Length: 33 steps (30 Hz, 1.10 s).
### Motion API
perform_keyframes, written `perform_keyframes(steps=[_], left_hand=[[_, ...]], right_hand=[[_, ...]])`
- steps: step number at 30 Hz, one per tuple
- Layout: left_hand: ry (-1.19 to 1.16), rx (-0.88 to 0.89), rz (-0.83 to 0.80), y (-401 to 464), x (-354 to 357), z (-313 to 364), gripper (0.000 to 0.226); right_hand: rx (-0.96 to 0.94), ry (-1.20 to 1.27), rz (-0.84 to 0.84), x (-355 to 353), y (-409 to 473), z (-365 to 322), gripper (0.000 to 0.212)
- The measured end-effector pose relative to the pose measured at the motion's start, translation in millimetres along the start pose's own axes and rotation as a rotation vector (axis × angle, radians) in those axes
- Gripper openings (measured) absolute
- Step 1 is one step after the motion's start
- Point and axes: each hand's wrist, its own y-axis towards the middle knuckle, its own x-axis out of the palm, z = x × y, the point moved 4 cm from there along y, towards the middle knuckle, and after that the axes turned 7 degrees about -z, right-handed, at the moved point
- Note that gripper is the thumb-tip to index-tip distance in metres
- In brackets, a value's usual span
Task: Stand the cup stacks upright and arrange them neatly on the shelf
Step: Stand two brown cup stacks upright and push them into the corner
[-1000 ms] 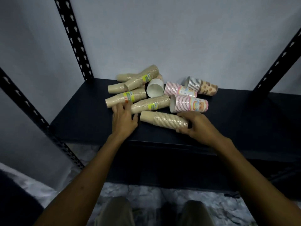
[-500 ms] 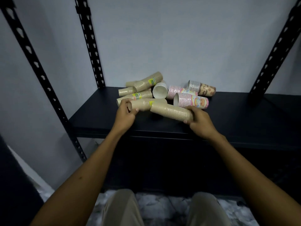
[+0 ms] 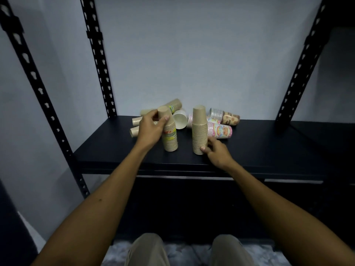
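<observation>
Two tan cup stacks stand upside down on the black shelf (image 3: pixel 269 150). My left hand (image 3: pixel 151 127) grips the upper part of the labelled tan stack (image 3: pixel 170 137), which leans slightly. My right hand (image 3: pixel 216 150) holds the plain tan stack (image 3: pixel 199 129) at its base; it stands upright. Behind them several stacks still lie on their sides: tan ones (image 3: pixel 135 130) at the left, a white cup (image 3: pixel 180 119), a pink printed stack (image 3: pixel 221 131) and a brown patterned stack (image 3: pixel 225 116).
Black perforated uprights (image 3: pixel 99 60) frame the shelf at left and at right (image 3: pixel 299 60), with a grey wall behind. The shelf's right half is bare. My knees show below the shelf's front edge.
Both hands have lifted their lying tan stacks and turned them upright on the shelf in front of the pile. The camera has pulled back and up.
</observation>
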Motion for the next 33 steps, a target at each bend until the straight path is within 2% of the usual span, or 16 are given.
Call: perform_keyframes(steps=[2,5,8,12,14,16,20,23,27,33], left_hand=[[0.009,-0.013,-0.008,3.7,5.3,-5.2,0.028],[0.038,-0.086,-0.107,-0.7,21.2,-22.5,0.04],[0.008,-0.148,-0.17,-17.8,39.8,-50.4,0.041],[0.001,-0.18,-0.142,-21.6,44.3,-71.4,0.043],[0.035,-0.206,-0.179,-19.8,44.8,-77.1,0.048],[0.064,-0.227,-0.182,-20.1,45.0,-81.6,0.056],[0.066,-0.251,-0.162,-19.9,43.9,-81.1,0.064],[0.082,-0.231,-0.161,-22.2,44.3,-78.7,0.062],[0.089,-0.187,-0.183,-23.2,47.7,-77.1,0.057],[0.094,-0.173,-0.217,-22.9,46.6,-75.5,0.056]], right_hand=[[0.01,-0.022,-0.009,2.7,0.6,-3.1,0.036],[0.043,-0.058,0.007,6.3,4.4,-3.5,0.036],[0.075,-0.109,-0.017,11.7,13.9,3.9,0.03],[0.068,-0.008,-0.046,16.7,20.1,3.6,0.055],[0.042,0.12,0.012,18.9,19.1,-2.6,0.061],[0.008,0.199,0.111,23.4,19.4,-7.5,0.058],[0.008,0.138,0.307,29.2,22.7,-9.1,0.062],[0.026,0.172,0.292,27.5,22.2,-6.0,0.057],[-0.041,0.149,0.253,26.8,19.1,-6.5,0.048],[-0.084,0.24,0.177,27.3,20.9,-4.6,0.048]])
